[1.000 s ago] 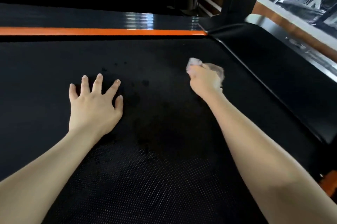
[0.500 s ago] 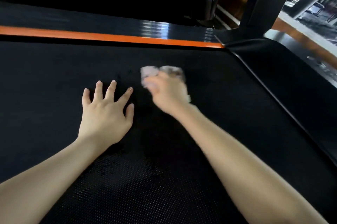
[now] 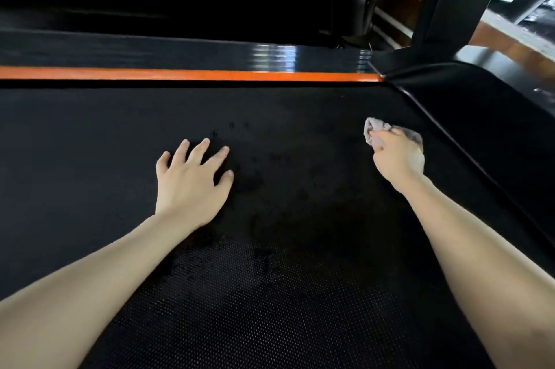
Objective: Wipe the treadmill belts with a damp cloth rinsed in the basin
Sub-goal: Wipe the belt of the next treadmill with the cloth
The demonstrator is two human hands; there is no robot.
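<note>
Wiping under way: right grip (image 3: 398, 159) clenched round cloth (image 3: 377, 128) near right edge of belt (image 3: 90, 143); left grip (image 3: 189, 185) splayed flat, empty; damp blotches (image 3: 258, 185) centrally, left stretch seemingly untouched.

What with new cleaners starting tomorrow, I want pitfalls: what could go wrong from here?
The left hand leans flat on the belt; if the belt rolls or the darker patches are wet, it may slip. The cloth is bunched small in the right hand, so streaks could be missed.
</note>
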